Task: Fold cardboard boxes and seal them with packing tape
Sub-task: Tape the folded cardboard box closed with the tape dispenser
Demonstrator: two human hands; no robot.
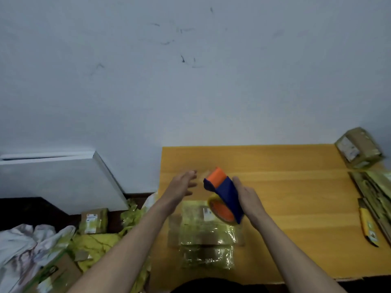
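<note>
Got my right hand (246, 195) with its grip clamped on the tape dispenser (224, 194), mid-frame over the flattened box (204, 231) on the surface (296, 187). Left hand (182, 183) just hangs beside it, fingers apart, holding nothing.

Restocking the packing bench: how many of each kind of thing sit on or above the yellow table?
Tape dispenser: 1
Flattened taped box: 1
Sealed box: 1
Utility knife: 1
Flat cardboard stack, number of sheets unclear: 1
Total: 5

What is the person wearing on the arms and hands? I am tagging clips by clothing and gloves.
Nothing shows on either: the left hand and the right hand are bare, without gloves, and no rings or watch are visible. Both forearms are bare up to the picture's lower edge, so no sleeves show.
</note>
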